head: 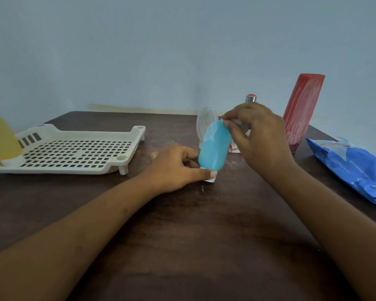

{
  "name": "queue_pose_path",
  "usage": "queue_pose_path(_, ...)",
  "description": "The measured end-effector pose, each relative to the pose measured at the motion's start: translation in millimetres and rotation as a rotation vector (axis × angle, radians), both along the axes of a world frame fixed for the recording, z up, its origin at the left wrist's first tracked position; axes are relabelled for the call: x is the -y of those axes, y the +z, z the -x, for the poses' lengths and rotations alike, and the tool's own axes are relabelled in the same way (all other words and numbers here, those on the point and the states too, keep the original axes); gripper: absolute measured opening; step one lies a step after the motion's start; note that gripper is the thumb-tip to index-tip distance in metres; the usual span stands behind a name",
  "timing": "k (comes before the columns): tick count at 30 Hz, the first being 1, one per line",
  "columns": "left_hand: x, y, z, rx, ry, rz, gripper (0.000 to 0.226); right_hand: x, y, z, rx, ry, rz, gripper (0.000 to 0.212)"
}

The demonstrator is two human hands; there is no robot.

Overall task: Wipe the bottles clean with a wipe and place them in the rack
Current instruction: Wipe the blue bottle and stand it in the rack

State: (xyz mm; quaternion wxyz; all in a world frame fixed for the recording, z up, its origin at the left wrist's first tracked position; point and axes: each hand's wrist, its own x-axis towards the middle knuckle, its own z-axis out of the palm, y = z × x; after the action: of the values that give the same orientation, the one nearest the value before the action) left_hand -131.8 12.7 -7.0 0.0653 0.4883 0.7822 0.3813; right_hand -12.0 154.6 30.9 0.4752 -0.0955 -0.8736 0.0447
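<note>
A light blue bottle (214, 146) stands tilted on its white cap on the dark table, just right of centre. My left hand (175, 167) grips its lower end, thumb on the cap. My right hand (256, 132) pinches a small whitish wipe against the bottle's upper end; the wipe is mostly hidden by the fingers. The cream slotted rack (78, 148) lies to the left with a yellow bottle (0, 137) in its left end.
Behind the hands stand a ribbed clear bottle (206, 120), a small bottle with a red and silver cap (251, 98) and a tall red bottle (302, 107). A blue wipes pack (354, 168) lies at the right table edge. A wall is close behind.
</note>
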Motion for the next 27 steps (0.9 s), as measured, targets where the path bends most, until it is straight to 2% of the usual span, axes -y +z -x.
queue_pose_path(8,-0.5,0.9,-6.1,-0.118,0.048,-0.006,0.03,12.1,-6.1,7.3,0.018,0.011,-0.039,0.017)
queue_pose_path(11,-1.4,-0.7,-5.4,-0.027,0.016,-0.007,0.054,16.4,-11.1,8.0,0.062,0.025,-0.048,0.017)
queue_pose_path(13,-2.9,-1.9,-3.5,-0.007,0.014,-0.009,0.058,19.9,-12.5,7.0,0.1,0.035,-0.05,0.017)
queue_pose_path(16,-3.7,-3.2,-3.2,0.012,0.023,-0.029,0.049,22.2,-12.7,3.8,0.197,0.068,-0.071,0.017)
queue_pose_path(19,-3.0,-3.1,-4.4,0.018,0.038,-0.044,0.049,20.5,-12.7,1.6,0.244,0.091,-0.11,0.016)
queue_pose_path(23,-3.0,-3.6,-7.3,-0.133,0.095,-0.047,0.032,16.7,-9.0,1.1,0.172,0.078,-0.105,0.016)
queue_pose_path(27,-2.8,-2.6,-14.1,-0.274,0.108,-0.041,0.028,6.3,-4.4,2.2,0.072,0.003,-0.063,0.017)
